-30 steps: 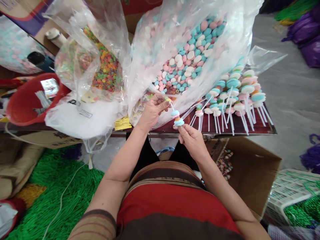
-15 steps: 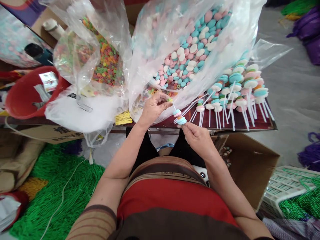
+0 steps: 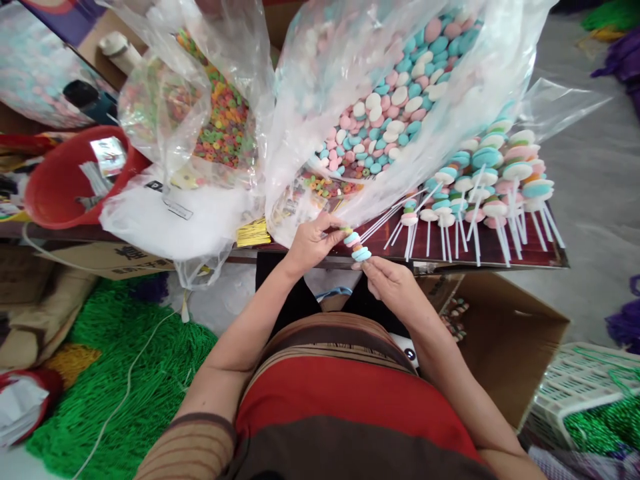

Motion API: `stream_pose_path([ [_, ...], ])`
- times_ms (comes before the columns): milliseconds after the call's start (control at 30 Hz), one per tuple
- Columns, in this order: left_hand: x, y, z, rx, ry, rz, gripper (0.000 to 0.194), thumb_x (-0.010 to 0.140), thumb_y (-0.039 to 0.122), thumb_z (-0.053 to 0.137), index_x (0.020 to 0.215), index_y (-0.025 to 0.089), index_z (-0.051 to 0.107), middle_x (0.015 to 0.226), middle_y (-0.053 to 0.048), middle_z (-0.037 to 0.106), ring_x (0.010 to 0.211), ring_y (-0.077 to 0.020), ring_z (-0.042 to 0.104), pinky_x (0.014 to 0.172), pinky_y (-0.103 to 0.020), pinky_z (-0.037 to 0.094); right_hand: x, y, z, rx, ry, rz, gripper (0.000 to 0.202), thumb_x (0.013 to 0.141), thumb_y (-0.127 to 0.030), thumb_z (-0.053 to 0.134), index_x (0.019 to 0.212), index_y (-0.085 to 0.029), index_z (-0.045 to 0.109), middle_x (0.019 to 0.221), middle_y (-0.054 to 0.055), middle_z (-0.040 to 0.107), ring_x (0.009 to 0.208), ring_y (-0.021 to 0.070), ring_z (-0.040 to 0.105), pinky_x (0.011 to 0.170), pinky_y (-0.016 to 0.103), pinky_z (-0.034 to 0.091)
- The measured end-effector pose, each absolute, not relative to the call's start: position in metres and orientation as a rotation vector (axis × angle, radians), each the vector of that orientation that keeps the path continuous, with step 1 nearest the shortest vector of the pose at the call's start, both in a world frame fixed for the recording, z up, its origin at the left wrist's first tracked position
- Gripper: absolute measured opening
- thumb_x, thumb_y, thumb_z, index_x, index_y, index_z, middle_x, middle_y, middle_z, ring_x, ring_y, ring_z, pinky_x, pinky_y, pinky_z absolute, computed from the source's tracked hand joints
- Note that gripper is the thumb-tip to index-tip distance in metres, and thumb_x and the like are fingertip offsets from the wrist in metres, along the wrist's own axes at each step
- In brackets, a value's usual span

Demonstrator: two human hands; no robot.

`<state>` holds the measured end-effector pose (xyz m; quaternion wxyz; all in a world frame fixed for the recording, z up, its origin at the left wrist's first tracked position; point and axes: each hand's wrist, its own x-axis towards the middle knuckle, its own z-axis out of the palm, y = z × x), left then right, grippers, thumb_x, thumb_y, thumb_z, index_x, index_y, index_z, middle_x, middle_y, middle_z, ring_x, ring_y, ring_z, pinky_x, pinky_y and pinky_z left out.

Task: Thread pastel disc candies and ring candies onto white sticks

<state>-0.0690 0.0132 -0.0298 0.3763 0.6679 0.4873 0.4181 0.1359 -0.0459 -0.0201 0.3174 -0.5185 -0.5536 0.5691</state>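
A red bucket (image 3: pixel 60 193) sits at nine o'clock, with a clear bag of coloured ring candies (image 3: pixel 220 127) beside it toward eleven. At centre, the left hand (image 3: pixel 313 241) pinches the top end of a candy skewer (image 3: pixel 356 245) with thumb and fingertips, while the right hand (image 3: pixel 393 287) pinches the skewer's lower end from five o'clock. A large bag of pastel disc candies (image 3: pixel 395 113) gapes at twelve. Finished skewers (image 3: pixel 480 193) lie fanned on the dark table (image 3: pixel 545 257) at two o'clock.
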Motion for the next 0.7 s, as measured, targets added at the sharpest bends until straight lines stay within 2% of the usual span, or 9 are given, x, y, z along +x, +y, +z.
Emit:
stream_pose_path([
  [167, -0.069, -0.006, -0.032, 1.465, 1.146, 1.103, 0.039, 0.089, 0.064, 0.073, 0.091, 0.024, 0.070, 0.093, -0.003, 0.080, 0.085, -0.0175, 0.074, 0.085, -0.036, 0.057, 0.117, -0.051, -0.035, -1.325, -1.266, 1.633, 0.052, 0.091, -0.070, 0.064, 0.089, -0.019, 0.074, 0.049, -0.006, 0.046, 0.045, 0.0105, 0.034, 0.047, 0.026, 0.025],
  [300, -0.074, 0.001, -0.030, 1.292, 1.100, 1.162, 0.047, 0.088, 0.071, 0.070, 0.093, 0.025, 0.066, 0.086, -0.002, 0.078, 0.075, -0.0164, 0.071, 0.075, -0.034, 0.058, 0.109, -0.050, -0.039, -1.234, -1.049, 1.668, 0.052, 0.086, -0.072, 0.070, 0.088, -0.021, 0.071, 0.053, -0.007, 0.046, 0.047, 0.0093, 0.033, 0.047, 0.026, 0.025],
  [400, -0.083, 0.018, -0.030, 1.381, 1.387, 1.146, 0.029, 0.100, 0.053, 0.061, 0.098, 0.024, 0.064, 0.087, -0.003, 0.077, 0.077, -0.0169, 0.071, 0.075, -0.033, 0.058, 0.111, -0.046, -0.039, -1.177, -0.947, 1.641, 0.048, 0.084, -0.069, 0.076, 0.085, -0.022, 0.068, 0.054, -0.007, 0.046, 0.048, 0.0088, 0.034, 0.047, 0.025, 0.026],
  [467, -0.090, 0.031, -0.027, 1.641, 1.732, 0.977, 0.014, 0.101, 0.031, 0.057, 0.098, 0.023, 0.067, 0.096, -0.006, 0.078, 0.093, -0.0204, 0.073, 0.089, -0.036, 0.057, 0.113, -0.044, -0.039, -1.160, -0.907, 1.625, 0.047, 0.083, -0.068, 0.078, 0.083, -0.022, 0.066, 0.054, -0.008, 0.046, 0.047, 0.0082, 0.033, 0.047, 0.025, 0.025],
  [533, -0.094, 0.043, -0.020, 1.902, 1.999, 0.709, 0.017, 0.099, 0.018, 0.055, 0.097, 0.021, 0.071, 0.108, -0.009, 0.076, 0.112, -0.0250, 0.069, 0.103, -0.039, 0.052, 0.115, -0.044, -0.039, -1.164, -0.885, 1.614, 0.046, 0.083, -0.066, 0.078, 0.083, -0.022, 0.066, 0.054, -0.008, 0.046, 0.047, 0.0080, 0.033, 0.046, 0.025, 0.025],
  [600, -0.093, 0.054, -0.013, 2.042, 2.097, 0.495, 0.020, 0.100, 0.018, 0.053, 0.100, 0.020, 0.073, 0.118, -0.012, 0.073, 0.122, -0.0281, 0.065, 0.109, -0.041, 0.048, 0.116, -0.044, -0.039, -1.175, -0.875, 1.609, 0.044, 0.085, -0.065, 0.078, 0.085, -0.022, 0.066, 0.054, -0.008, 0.046, 0.047, 0.0081, 0.032, 0.046, 0.025, 0.024],
  [700, -0.087, 0.070, -0.008, 2.093, 2.093, 0.387, 0.024, 0.104, 0.025, 0.050, 0.103, 0.019, 0.074, 0.126, -0.014, 0.068, 0.124, -0.0293, 0.062, 0.108, -0.040, 0.046, 0.117, -0.045, -0.038, -1.182, -0.865, 1.608, 0.043, 0.085, -0.063, 0.078, 0.086, -0.021, 0.068, 0.054, -0.008, 0.046, 0.047, 0.0079, 0.032, 0.046, 0.025, 0.023],
])
